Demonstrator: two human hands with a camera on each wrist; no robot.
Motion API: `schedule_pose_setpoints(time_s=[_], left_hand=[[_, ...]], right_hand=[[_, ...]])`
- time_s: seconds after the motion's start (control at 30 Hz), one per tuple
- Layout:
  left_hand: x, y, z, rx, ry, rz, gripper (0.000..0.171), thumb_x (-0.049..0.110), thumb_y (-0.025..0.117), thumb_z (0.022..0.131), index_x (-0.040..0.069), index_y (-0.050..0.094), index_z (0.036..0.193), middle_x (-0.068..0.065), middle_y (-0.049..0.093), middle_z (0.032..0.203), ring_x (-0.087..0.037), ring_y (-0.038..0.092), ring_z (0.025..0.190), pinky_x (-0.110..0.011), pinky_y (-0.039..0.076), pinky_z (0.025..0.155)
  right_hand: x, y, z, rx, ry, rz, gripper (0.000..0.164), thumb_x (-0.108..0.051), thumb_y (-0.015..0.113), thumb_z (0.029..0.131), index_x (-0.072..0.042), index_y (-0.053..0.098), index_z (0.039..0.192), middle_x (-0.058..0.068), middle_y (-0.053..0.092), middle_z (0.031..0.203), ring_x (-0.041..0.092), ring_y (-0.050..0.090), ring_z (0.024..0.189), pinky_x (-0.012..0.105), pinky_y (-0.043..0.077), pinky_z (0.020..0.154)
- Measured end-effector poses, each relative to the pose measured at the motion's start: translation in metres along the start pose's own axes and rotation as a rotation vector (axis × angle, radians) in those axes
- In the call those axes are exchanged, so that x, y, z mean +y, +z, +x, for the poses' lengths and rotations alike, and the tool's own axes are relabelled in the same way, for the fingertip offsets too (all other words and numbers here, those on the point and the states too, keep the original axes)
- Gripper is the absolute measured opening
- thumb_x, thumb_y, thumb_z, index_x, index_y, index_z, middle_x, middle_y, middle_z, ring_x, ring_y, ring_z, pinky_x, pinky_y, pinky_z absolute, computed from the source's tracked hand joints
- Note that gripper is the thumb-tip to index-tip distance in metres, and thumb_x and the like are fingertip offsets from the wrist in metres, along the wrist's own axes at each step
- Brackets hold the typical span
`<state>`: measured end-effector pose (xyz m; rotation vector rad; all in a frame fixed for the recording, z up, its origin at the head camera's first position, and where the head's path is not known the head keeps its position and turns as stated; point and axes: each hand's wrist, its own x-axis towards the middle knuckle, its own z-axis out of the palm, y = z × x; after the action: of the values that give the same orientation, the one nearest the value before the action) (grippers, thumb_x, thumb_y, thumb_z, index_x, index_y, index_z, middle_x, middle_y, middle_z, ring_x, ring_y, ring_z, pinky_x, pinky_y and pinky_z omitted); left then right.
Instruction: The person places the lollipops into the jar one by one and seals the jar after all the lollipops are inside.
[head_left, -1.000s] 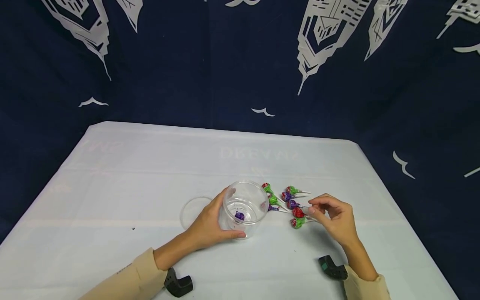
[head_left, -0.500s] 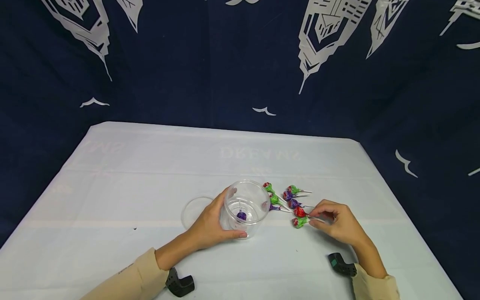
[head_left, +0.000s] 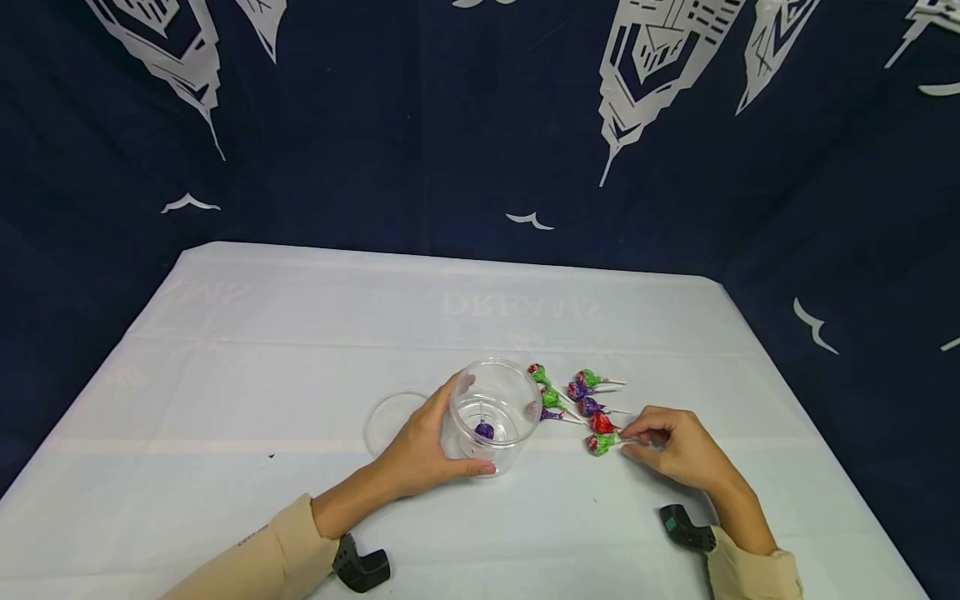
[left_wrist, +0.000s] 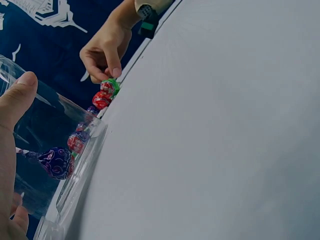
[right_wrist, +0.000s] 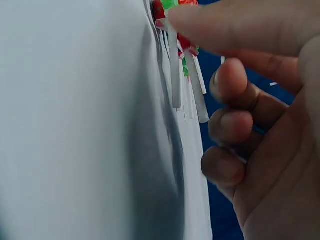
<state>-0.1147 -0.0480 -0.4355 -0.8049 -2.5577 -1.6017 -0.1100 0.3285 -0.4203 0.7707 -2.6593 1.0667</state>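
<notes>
My left hand [head_left: 420,450] grips a clear plastic jar [head_left: 495,404], thumb on the near side and fingers round the far side. Inside the jar a purple-wrapped lollipop [left_wrist: 57,162] rests head down, its stick pointing up. To the right, my right hand [head_left: 675,446] pinches a green-and-red lollipop [head_left: 600,444] close to its wrapper, with the head at the table. A red lollipop [head_left: 602,423] lies right beside it, near the fingertips. In the right wrist view, the thumb covers part of the pinched lollipop, and white sticks [right_wrist: 176,75] hang below the wrappers.
Several more lollipops, including a purple one [head_left: 588,406] and a green one [head_left: 551,397], lie between jar and right hand. A clear round lid or ring [head_left: 367,429] lies left of the jar. The white table [head_left: 300,333] meets a dark blue curtain [head_left: 337,167].
My right hand has come down to the lollipops, shifted slightly right, and brought its thumb and fingers together at the green-and-red one. The left hand and jar stay nearly still.
</notes>
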Motion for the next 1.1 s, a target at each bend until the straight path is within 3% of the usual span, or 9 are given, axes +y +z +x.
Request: schedule_pose_setpoints(time_s=[0.2,0.4,1.1], left_hand=[[-0.0001,0.0001,0.0001,-0.003,-0.002,0.001,0.113,0.040,0.092,0.066,0.021,0.026,0.156,0.001,0.040,0.153,-0.020,0.041,0.137,-0.047,0.033,0.112],[-0.0002,0.0002,0.0007,0.007,0.017,0.007,0.113,0.039,0.093,0.066,0.018,0.027,0.155,0.000,0.042,0.151,-0.020,0.042,0.136,-0.046,0.034,0.112],[0.0003,0.0001,0.0003,0.003,0.010,0.002,0.113,0.040,0.093,0.066,0.016,0.027,0.155,0.000,0.041,0.152,-0.020,0.041,0.137,-0.047,0.033,0.112]], right_hand=[[-0.0015,0.0007,-0.0007,-0.050,0.095,-0.058,0.025,0.007,0.085,0.068,-0.012,0.075,0.080,-0.014,0.045,0.063,0.001,0.039,0.054,0.021,0.034,0.046],[-0.0012,0.0004,-0.0003,-0.076,0.142,-0.094,0.019,0.005,0.083,0.071,-0.010,0.076,0.081,-0.015,0.043,0.059,-0.002,0.036,0.054,0.021,0.033,0.046],[-0.0019,0.0010,-0.0002,-0.060,0.101,-0.076,0.022,0.007,0.083,0.072,-0.014,0.075,0.074,-0.015,0.051,0.063,-0.003,0.036,0.053,0.019,0.033,0.042]])
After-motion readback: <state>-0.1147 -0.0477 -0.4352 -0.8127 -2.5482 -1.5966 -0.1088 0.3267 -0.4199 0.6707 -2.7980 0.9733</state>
